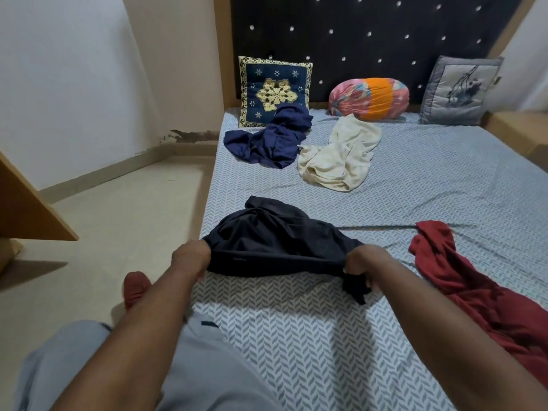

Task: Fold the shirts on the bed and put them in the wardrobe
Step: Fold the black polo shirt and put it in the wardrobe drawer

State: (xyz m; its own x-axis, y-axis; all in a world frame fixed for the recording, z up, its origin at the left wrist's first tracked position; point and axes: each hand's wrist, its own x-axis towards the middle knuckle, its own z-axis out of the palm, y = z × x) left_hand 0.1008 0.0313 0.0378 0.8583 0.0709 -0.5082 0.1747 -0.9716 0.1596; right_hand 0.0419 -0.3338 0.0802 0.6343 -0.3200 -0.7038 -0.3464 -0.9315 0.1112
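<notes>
A black shirt (275, 241) lies bunched near the bed's left edge. My left hand (191, 258) grips its near left corner and my right hand (366, 262) grips its near right corner, with the near hem stretched between them. A loose end of the cloth hangs below my right hand. Farther up the bed (430, 179) lie a crumpled navy blue shirt (269, 137) and a crumpled cream shirt (341, 154). A dark red shirt (474, 289) is spread at the right, close to my right forearm.
At the headboard stand a navy patterned cushion (274, 90), a pink and orange bolster (369, 97) and a grey cushion (461, 90). Bare floor (118, 209) runs along the bed's left side. A wooden panel (26, 203) juts in at the far left.
</notes>
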